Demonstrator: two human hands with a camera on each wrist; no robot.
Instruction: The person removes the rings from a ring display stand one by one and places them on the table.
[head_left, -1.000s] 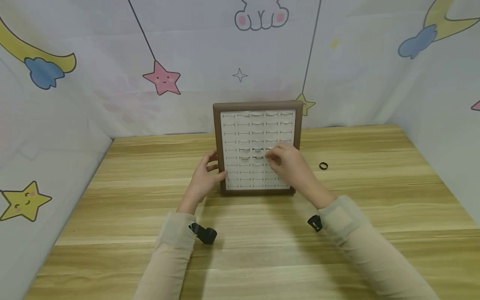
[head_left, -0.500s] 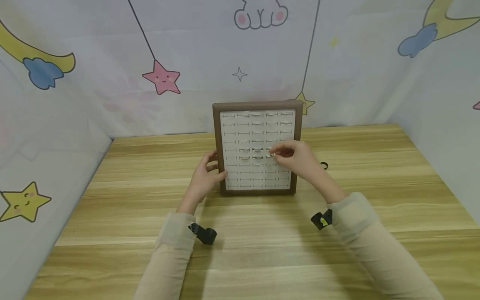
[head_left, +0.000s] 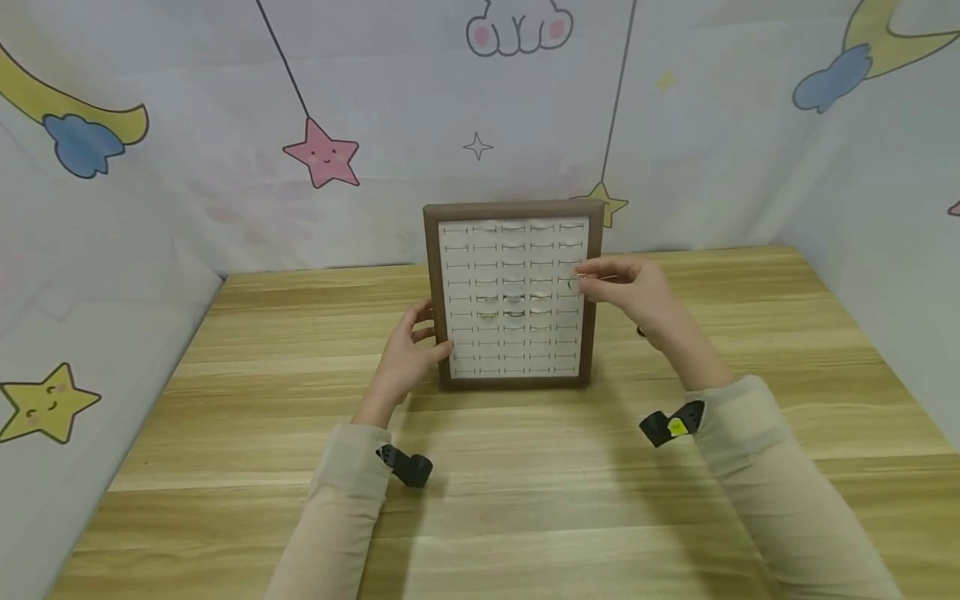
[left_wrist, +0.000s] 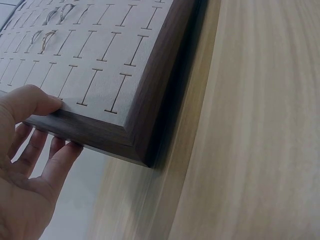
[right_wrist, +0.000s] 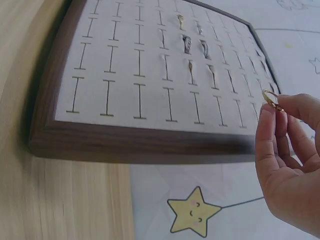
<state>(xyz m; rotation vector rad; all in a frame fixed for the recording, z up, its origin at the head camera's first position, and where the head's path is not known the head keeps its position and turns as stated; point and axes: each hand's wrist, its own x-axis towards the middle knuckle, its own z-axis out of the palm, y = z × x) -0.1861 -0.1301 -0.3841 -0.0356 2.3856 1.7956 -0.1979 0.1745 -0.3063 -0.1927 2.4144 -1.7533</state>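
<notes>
A ring display board [head_left: 513, 209] with a brown frame and white slotted face stands upright on the table. My left hand [head_left: 405, 358] grips its left edge, thumb on the front and fingers behind, as the left wrist view shows. Between thumb and fingertips my right hand [head_left: 637, 292] pinches a gold-coloured ring [right_wrist: 270, 99], held in front of the board's right side. Several rings [right_wrist: 186, 44] sit in the middle slots, some silver and one gold-coloured. Slits beside them gape slightly. On the table, a black ring [head_left: 641, 332] is mostly hidden behind my right hand.
The wood-grain table [head_left: 480, 500] extends around the board. Behind it hangs a pale curtain [head_left: 405, 100] printed with stars, moons and clouds. Small black wrist cameras are strapped to both sleeves, the right camera [head_left: 670, 423] hanging above the tabletop.
My right hand has drawn away from the middle slots, moving right and up with the ring between its fingertips. It now covers most of the black ring. The left hand has stayed put.
</notes>
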